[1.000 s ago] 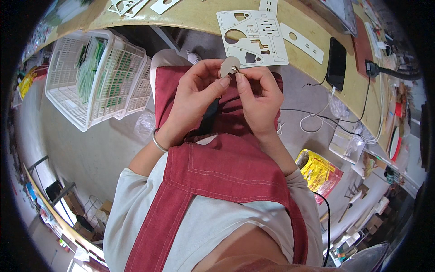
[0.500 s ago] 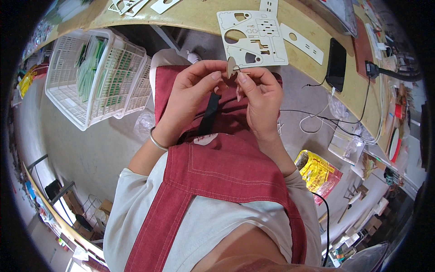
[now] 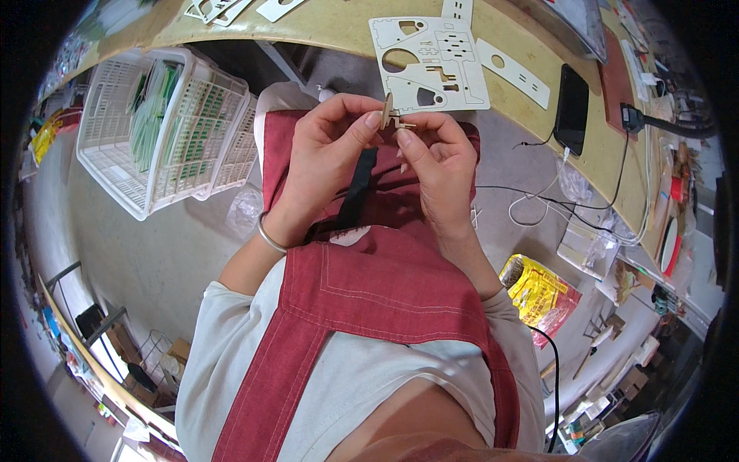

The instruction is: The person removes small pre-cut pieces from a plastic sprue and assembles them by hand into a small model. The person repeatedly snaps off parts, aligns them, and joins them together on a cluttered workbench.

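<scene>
My left hand [image 3: 331,146] pinches a thin round wooden disc [image 3: 387,110], seen nearly edge-on, between thumb and fingers. Close against the disc's right side, my right hand [image 3: 440,158] grips a small crank-shaped wooden piece [image 3: 401,123] with thumb and forefinger. The two parts meet or nearly meet above my lap; whether they are joined I cannot tell. Just beyond my fingers, a cut-out wooden sheet [image 3: 474,88] with round, wedge and slot openings lies at the table edge and overhangs it.
On the yellowish table [image 3: 339,31] lie a slotted wooden strip [image 3: 512,75] and a black phone [image 3: 571,108] with a cable. A white plastic basket [image 3: 158,138] with green-edged sheets stands at left. A yellow and red bag [image 3: 539,291] sits on the floor at right.
The disc has turned more edge-on and shifted slightly left. My right thumb and the small wooden piece have dropped a little, exposing more of the piece.
</scene>
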A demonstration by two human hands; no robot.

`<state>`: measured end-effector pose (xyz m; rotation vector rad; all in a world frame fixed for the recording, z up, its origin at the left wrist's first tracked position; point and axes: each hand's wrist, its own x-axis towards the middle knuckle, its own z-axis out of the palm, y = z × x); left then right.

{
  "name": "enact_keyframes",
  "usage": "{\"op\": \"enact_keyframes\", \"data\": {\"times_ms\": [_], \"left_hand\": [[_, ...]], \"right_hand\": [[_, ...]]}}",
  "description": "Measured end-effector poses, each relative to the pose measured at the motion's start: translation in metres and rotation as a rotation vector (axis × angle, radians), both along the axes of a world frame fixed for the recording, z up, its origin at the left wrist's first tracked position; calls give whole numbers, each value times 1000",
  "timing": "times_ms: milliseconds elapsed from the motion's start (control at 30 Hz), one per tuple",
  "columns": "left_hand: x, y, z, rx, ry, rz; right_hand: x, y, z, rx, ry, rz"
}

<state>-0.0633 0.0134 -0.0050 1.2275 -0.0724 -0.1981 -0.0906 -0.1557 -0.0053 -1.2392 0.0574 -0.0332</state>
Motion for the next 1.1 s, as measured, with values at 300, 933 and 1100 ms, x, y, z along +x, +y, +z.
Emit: {"op": "enact_keyframes", "data": {"times_ms": [300,933,1100], "left_hand": [[5,1,2,74,6,-10],[41,21,16,169,-218,57],[61,41,8,-8,-74,126]], "right_hand": [[3,-5,-2,-142,-2,-66],[57,-5,43,-672,-363,-9],[105,-29,61,-1033,-440,-2]]}}
